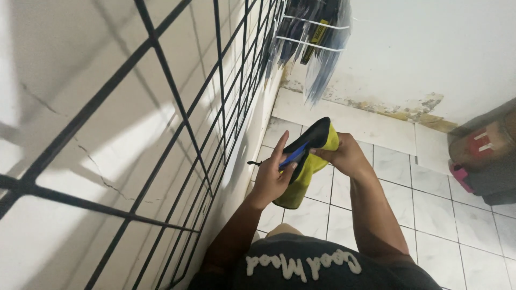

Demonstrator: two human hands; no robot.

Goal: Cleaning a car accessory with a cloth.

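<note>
1. On the left a black wire grid (161,134) stands close against the tiled wall (80,107), just beside the left hand (271,180), so there is little room that way.
2. Above the hands, packets in a white wire rack (314,37) hang down from the grid, near the yellow and black pouch (306,161).
3. To the right of the right hand (346,156) the tiled floor (424,209) lies open.
4. Far right, a red and brown box (484,156) sits against the wall, well apart from the hands.

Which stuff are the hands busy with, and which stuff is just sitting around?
In use: left hand, right hand, black and yellow insole, blue strip.

Lying about: black wire grid, hanging packets, box with red patch, tiled floor.
</note>
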